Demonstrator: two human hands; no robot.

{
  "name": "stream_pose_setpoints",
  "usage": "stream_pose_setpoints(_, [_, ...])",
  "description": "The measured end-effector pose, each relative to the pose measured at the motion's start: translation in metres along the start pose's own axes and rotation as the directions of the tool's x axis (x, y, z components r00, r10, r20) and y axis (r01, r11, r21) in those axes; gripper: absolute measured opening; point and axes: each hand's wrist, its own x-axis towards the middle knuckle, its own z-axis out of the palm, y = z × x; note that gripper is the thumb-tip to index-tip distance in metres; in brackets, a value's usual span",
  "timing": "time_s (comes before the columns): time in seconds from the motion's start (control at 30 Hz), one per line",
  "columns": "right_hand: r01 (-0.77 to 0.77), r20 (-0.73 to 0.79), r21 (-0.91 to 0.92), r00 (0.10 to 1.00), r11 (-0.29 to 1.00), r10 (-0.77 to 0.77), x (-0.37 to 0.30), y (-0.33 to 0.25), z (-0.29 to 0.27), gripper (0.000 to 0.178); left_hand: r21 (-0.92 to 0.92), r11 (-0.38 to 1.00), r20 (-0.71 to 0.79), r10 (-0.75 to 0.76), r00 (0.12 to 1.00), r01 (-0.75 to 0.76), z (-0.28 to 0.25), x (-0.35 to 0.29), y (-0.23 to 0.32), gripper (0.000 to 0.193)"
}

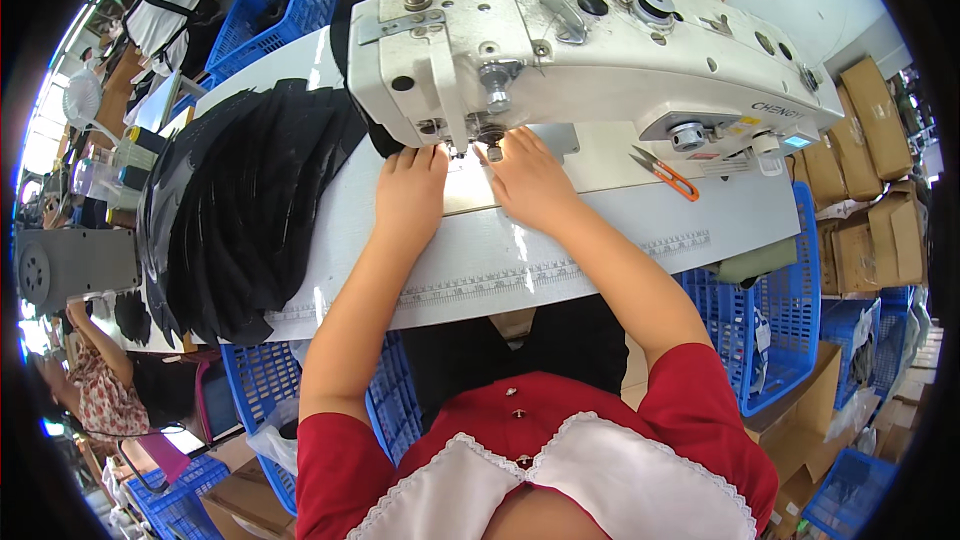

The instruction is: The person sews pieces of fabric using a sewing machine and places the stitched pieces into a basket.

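A white industrial sewing machine [600, 60] stands across the white worktable [480, 290], its lamp brightening the needle area. To the left of the needle, my left hand [412, 190] lies flat, fingers stretched forward beside a dark piece of fabric [380, 140]. Just right of the needle my right hand [530, 180] rests with its fingers extended, their tips close to the presser foot. Nothing shows gripped in either hand, though the glare and machine head partly hide the fingertips. Left of the machine lies a big fanned pile of black fabric pieces [250, 200].
Orange-handled thread snips [665, 175] lie right of my right hand. A printed ruler strip [540, 268] runs near the table's front edge. Blue plastic crates [745, 330] stand below on both sides, and cardboard boxes [870, 140] stack at right. Another person [95, 370] works at far left.
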Motion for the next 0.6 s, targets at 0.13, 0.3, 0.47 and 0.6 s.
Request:
stream_pose_setpoints(0.13, [0.085,-0.134,0.090,0.988,0.992,-0.072,-0.001,0.002,0.004,0.030,0.275,0.960,0.029,-0.055,0.998,0.045,-0.017,-0.023,0.011,0.031])
stream_pose_setpoints(0.3, [0.054,-0.074,0.001,0.996,0.999,-0.054,-0.006,0.000,0.007,0.037,0.157,0.955,0.158,-0.277,0.948,0.253,-0.066,-0.088,0.041,0.075])
stream_pose_setpoints(0.47, [-0.014,0.059,0.005,0.998,1.000,0.014,-0.004,-0.001,-0.002,0.041,0.109,0.970,0.228,-0.238,0.944,0.218,-0.097,-0.151,0.065,0.088])
stream_pose_setpoints(0.6, [0.123,-0.054,0.006,0.991,0.992,-0.123,-0.002,-0.007,-0.008,0.040,-0.212,0.918,0.062,-0.328,0.943,0.334,-0.089,-0.206,0.066,0.042])
